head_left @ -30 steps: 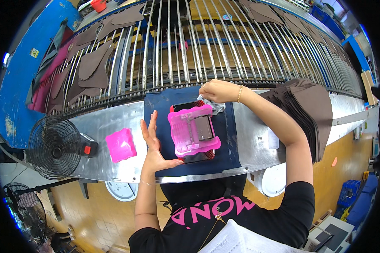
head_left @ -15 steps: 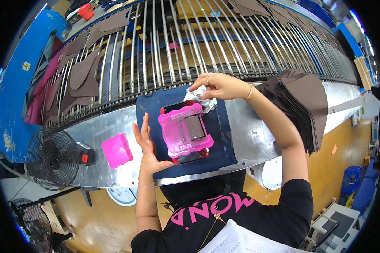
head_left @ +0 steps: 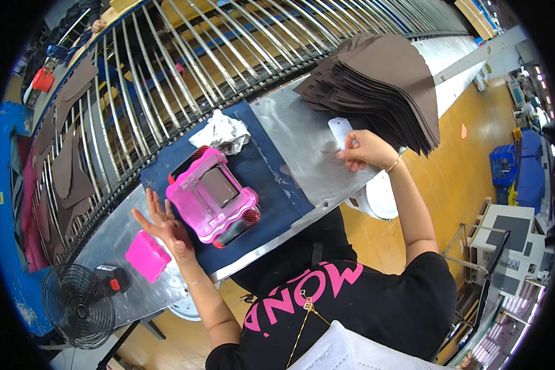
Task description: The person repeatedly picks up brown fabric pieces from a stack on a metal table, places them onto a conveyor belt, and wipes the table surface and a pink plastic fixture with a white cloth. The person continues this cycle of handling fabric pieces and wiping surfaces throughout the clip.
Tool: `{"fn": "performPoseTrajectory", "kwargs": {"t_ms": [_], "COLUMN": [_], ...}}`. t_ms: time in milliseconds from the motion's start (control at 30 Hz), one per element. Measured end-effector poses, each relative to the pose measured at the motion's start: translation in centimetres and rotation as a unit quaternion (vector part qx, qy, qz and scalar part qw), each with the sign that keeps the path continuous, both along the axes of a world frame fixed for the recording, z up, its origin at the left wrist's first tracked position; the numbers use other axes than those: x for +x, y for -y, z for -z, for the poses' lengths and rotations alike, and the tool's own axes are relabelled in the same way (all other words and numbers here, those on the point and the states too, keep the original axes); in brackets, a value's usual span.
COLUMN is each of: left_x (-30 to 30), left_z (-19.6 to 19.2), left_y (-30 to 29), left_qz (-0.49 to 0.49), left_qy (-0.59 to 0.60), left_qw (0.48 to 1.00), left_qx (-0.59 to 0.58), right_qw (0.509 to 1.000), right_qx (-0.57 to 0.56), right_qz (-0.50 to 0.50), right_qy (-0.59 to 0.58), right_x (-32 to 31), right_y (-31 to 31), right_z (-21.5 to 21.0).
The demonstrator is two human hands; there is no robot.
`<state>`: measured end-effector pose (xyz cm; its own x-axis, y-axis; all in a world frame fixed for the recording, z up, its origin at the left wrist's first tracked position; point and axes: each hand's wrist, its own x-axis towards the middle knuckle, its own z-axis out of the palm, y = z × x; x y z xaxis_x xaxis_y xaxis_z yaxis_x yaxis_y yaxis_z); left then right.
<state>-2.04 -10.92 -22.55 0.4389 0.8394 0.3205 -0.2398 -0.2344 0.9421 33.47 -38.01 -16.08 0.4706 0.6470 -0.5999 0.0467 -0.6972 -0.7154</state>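
My left hand (head_left: 170,227) is open with its fingers spread, just left of a pink plastic frame with wavy edges (head_left: 194,206). This frame lies over a black and red piece (head_left: 234,230) and has a window showing a brown piece (head_left: 217,186). Both rest on a dark blue sheet (head_left: 277,203). My right hand (head_left: 370,151) is closed at the right of the sheet, its fingertips pinched on the lower end of a small white tag (head_left: 339,131) with a hole. A crumpled white cloth (head_left: 222,132) sits above the frame.
A thick stack of brown cut pieces (head_left: 382,80) stands at the right of the metal table (head_left: 296,132). A pink wavy-edged piece (head_left: 148,256) and a black fan (head_left: 79,307) are at the left. Beyond runs a rack of metal bars (head_left: 185,68) carrying brown pieces.
My right hand has left the white cloth and moved right to the white tag. My left hand stays open beside the frame. The whole view has turned toward the right.
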Motion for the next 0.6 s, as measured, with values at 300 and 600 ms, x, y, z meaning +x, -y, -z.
{"fn": "performPoseTrajectory", "kwargs": {"t_ms": [300,600], "left_x": [0.1,0.5], "left_z": [0.5,0.5], "left_y": [-0.2,-0.2], "left_qz": [0.007,-0.017], "left_qy": [0.012,-0.03], "left_qw": [1.0,0.999], "left_qx": [0.025,0.032], "right_qw": [0.993,0.992], "right_qx": [-0.071,-0.061], "right_qz": [0.007,-0.041], "right_qy": [0.094,0.104], "right_x": [0.4,0.2], "right_y": [-1.5,-2.8], "right_z": [2.1,1.7]}}
